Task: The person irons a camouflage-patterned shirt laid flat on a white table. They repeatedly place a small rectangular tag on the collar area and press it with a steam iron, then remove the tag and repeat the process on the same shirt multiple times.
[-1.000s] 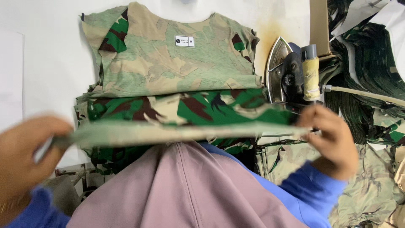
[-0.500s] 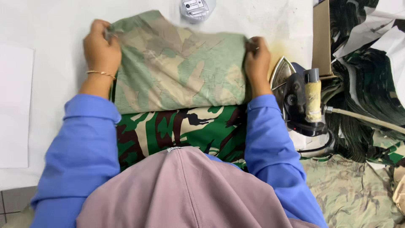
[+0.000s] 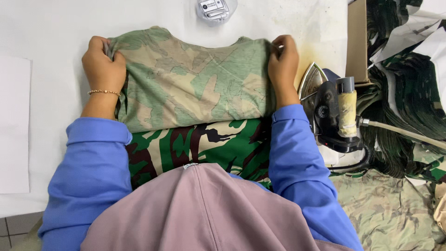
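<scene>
A folded camouflage shirt (image 3: 190, 86) lies on the white table (image 3: 51, 42), its pale inside facing up. Below it a darker green, brown and cream part of the same cloth (image 3: 204, 144) shows. My left hand (image 3: 103, 62) pinches the shirt's far left corner, a thin bracelet on the wrist. My right hand (image 3: 283, 58) pinches the far right corner. Both blue sleeves reach forward over the cloth, and a mauve head covering (image 3: 204, 214) hides the near edge.
A steam iron (image 3: 332, 114) with a hose stands on its heel just right of my right hand. A small bag of labels (image 3: 214, 8) lies at the far edge. A pile of camouflage garments (image 3: 404, 111) fills the right side. White paper (image 3: 14, 125) lies left.
A second ago my hands held the shirt's lower edge near me. They carried it up over the shirt, folding it, and now press its far corners; the label is covered.
</scene>
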